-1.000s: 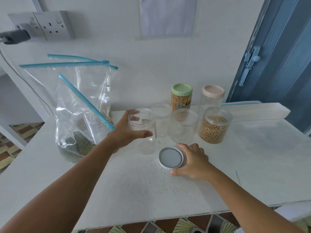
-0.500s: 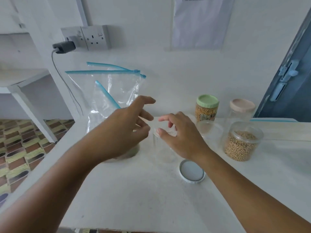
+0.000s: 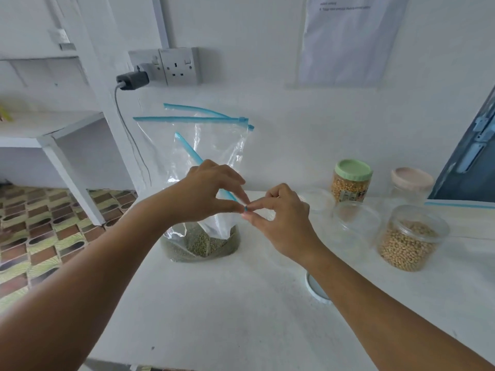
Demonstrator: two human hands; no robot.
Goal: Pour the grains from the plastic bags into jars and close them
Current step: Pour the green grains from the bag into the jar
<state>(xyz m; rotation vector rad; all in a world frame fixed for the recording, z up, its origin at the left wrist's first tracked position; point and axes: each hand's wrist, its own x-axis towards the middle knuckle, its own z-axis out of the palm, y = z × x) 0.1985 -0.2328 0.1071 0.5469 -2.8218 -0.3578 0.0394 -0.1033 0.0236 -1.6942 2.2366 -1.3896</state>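
Blue zip strip (image 3: pixel 203 167) end pinched by both hands' fingers (image 3: pixel 242 207); lid (image 3: pixel 314 290) half-hidden.

Bright even light, soft blur; wide-angle edge distortion

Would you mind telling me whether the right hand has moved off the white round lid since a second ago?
Yes. The right hand has left the white round lid and gone up and left to the zip-top plastic bag, pinching its blue strip.
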